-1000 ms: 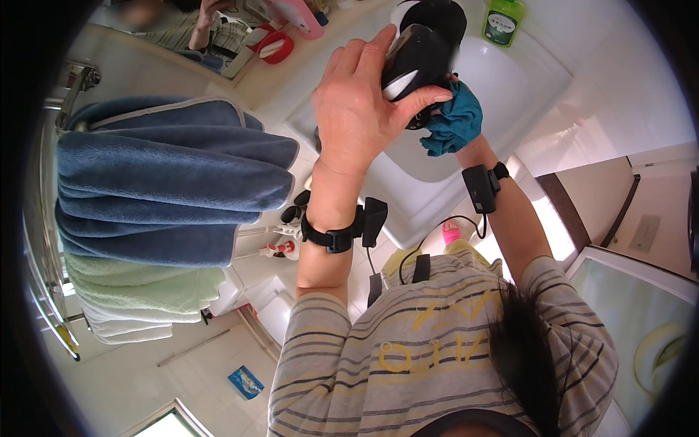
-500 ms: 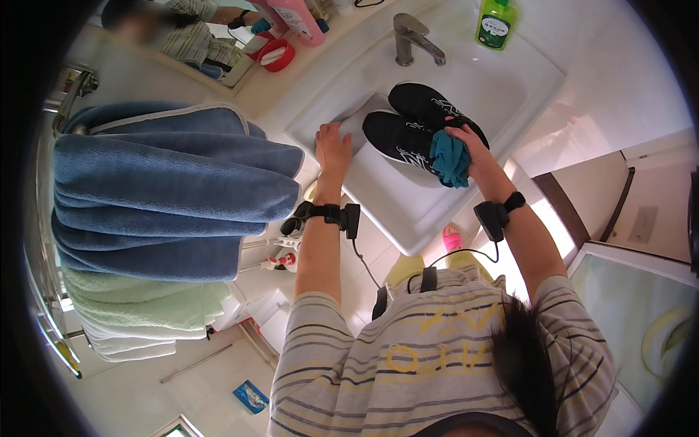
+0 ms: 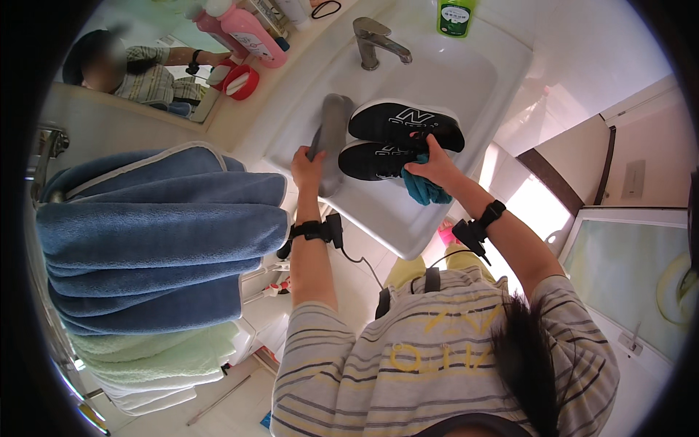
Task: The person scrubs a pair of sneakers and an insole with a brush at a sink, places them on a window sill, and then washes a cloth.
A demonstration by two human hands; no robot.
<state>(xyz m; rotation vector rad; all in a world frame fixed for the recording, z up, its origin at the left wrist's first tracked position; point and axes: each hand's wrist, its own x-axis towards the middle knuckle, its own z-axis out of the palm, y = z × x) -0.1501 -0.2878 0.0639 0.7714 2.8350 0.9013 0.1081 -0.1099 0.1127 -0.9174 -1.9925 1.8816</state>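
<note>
A pair of black sneakers (image 3: 402, 125) with white side markings lies side by side in the white sink (image 3: 466, 95), both tipped so that their sides face up. At their left stands a long, grey, curved piece (image 3: 333, 138), shaped much like an insole; I cannot tell its kind for sure. My left hand (image 3: 307, 169) is closed on the near edge of this grey piece, by the sink's left rim. My right hand (image 3: 435, 166) has a crumpled teal cloth (image 3: 424, 188) in its grip. Its fingers reach onto the heel end of the sneakers.
A metal faucet (image 3: 382, 47) rises at the back of the sink, with a green bottle (image 3: 455, 16) to its right. Pink bottles (image 3: 251, 35) and a red bowl (image 3: 241, 81) stand on the counter at far left. Blue towels (image 3: 160, 226) hang close to my left arm.
My left hand has taken hold of the grey piece and tilted it up. The sneakers have rolled onto their sides under my right hand. The view has shifted somewhat.
</note>
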